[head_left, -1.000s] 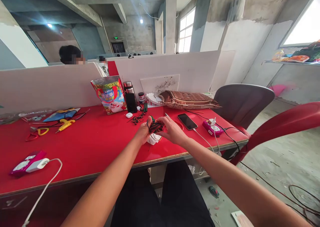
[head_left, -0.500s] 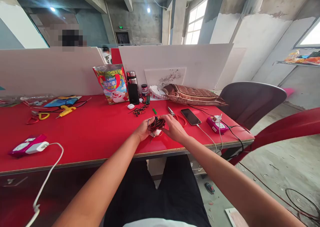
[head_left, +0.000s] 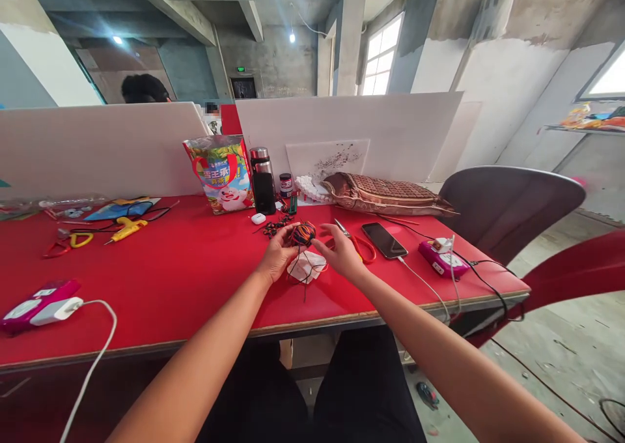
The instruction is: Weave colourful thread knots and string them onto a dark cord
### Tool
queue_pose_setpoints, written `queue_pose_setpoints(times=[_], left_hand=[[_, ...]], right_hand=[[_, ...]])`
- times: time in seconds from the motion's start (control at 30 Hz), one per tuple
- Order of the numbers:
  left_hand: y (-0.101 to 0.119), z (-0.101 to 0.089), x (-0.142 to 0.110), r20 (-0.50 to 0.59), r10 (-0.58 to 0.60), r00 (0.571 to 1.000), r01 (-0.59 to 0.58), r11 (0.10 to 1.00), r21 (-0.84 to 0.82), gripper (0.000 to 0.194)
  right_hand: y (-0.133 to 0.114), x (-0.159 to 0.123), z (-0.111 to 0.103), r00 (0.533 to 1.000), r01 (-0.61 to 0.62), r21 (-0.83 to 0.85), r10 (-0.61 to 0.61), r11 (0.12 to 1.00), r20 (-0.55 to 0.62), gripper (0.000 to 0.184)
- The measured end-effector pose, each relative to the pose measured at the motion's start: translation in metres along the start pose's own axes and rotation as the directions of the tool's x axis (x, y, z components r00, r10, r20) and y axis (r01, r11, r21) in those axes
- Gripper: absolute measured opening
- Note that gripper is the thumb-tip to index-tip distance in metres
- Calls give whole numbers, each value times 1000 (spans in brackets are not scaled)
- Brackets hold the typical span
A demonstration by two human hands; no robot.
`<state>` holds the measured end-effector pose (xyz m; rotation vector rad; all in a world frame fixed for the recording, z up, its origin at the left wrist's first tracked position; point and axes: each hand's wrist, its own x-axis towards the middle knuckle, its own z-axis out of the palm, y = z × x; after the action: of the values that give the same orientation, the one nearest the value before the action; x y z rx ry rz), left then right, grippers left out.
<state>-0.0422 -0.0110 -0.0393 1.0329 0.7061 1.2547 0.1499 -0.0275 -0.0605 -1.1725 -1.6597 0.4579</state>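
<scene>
at the far left we had a magenta power block on the red table, with a yellow glue gun lying farther back. toward the middle, our left hand had its fingers and thumb curled around the near side of a ball-like wire bundle, gripping it just above the tabletop. loose strands hung from it over a crumpled white piece (paper or plastic, we could not tell). our right hand was half open beside the bundle, its thumb very near; whether it touched, we could not tell. to handle it well, we judged, the left grip needed to be firm but not crushing, the right fingers free to guide one strand at a time, and the hanging ends clear of the white piece and of the red-handled cutters just to the right.
</scene>
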Motion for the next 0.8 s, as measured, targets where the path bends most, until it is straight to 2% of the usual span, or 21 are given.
queue_pose_setpoints(times=[0.13,0.23,0.3,0.37,0.47,0.63,0.7,0.8], left_hand=[[2,-10,9,6,12,1000,-12,1000,12,70],[-4,-11,8,53,-52,997,52,999,-5,74],[-9,-11,7,73,-93,993,95,995,-25,72],[-13,-12,6,54,-73,996,75,997,-35,68],[-15,-13,3,7,-51,999,51,999,-18,50],[-22,-3,-4,6,-58,998,57,990,128,68],[-23,0,-4,16,-61,998,57,983,176,58],[-10,-5,2,11,-32,999,30,979,202,31]], right_hand=[[4,8,36,999,-1,126,-3,992,36,53],[8,5,49,999,29,156,-34,987,27,65],[11,2,50,997,77,163,-78,984,4,68],[14,0,47,993,112,149,-106,982,-47,66],[17,-1,40,986,103,114,-86,988,-145,60],[18,2,35,972,75,76,-55,994,-229,60],[20,4,34,970,65,66,-48,996,-238,56],[25,7,29,951,-35,142,77,989,-300,56]])
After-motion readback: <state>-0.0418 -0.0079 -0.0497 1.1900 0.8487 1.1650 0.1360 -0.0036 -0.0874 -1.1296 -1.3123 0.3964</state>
